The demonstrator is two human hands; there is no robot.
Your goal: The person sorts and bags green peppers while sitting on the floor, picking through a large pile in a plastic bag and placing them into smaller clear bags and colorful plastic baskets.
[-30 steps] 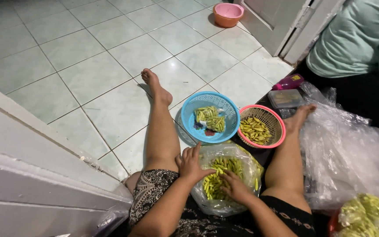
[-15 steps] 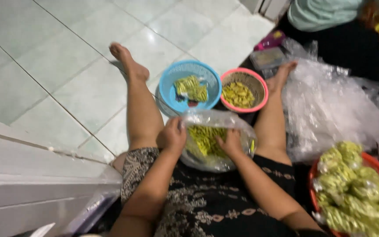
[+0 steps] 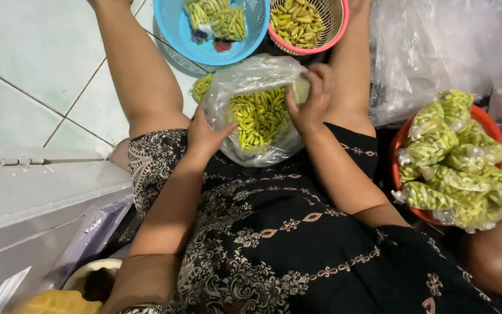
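Both hands [image 3: 204, 136] [image 3: 312, 99] grip a clear bag [image 3: 257, 113] (green chillies inside) — on the lap.

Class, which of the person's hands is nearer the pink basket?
Right. The right hand grips the plastic bag just below the pink basket; the left hand sits lower, farther away.

A blue basket [image 3: 210, 32] and a pink basket [image 3: 306, 26] of green chillies are sitting side by side on the tiled floor [image 3: 24, 75], while a red basin [image 3: 405, 139] is holding filled plastic packets [image 3: 454, 157] beside crumpled clear plastic sheeting [image 3: 437, 46].
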